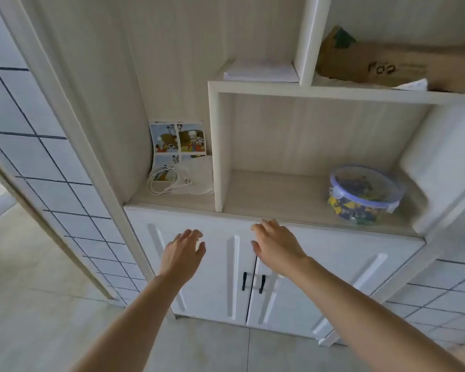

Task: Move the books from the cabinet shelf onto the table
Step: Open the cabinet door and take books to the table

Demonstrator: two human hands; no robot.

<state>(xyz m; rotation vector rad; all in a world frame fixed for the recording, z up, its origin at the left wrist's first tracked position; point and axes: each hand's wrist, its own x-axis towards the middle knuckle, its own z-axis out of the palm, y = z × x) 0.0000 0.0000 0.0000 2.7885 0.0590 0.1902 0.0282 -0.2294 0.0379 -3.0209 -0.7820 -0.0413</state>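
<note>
A white cabinet with open shelves (293,88) fills the view. A thin picture book (177,142) with cartoon panels leans against the back wall of the left nook. A white stack of paper or a book (261,71) lies flat on top of the middle compartment. My left hand (184,253) and my right hand (275,245) are both raised in front of the lower doors, just below the shelf edge, fingers relaxed and holding nothing. No table is in view.
A white cable (164,182) and a white round pad lie by the picture book. A clear lidded tub (365,196) with colourful contents stands in the middle compartment. A brown cardboard box (397,65) lies on the upper shelf. Two doors with black handles (253,281) are closed below.
</note>
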